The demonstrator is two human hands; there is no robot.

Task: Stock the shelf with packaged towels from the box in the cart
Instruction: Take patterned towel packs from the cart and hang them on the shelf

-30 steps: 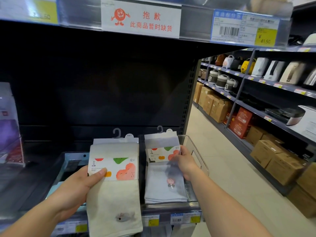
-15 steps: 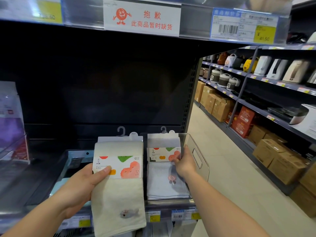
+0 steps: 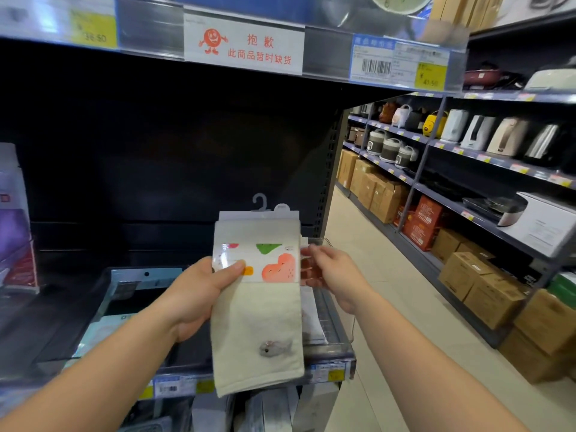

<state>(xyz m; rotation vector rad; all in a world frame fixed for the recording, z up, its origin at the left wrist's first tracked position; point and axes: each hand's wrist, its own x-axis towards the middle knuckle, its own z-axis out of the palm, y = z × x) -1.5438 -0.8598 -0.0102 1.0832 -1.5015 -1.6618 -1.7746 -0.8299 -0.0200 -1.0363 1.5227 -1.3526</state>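
Towel pack point(image 3: 257, 294) now rightward, L thumb across label.

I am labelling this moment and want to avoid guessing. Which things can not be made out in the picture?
- Blue towel in the clear bin: head view, mostly hidden behind the cream towel pack in the left hand.
- Right hand fingertips: seen only through the bin wall, blurred; contact unclear.
- Price tags: too small and blurred.
- Cart and box: outside the frame.
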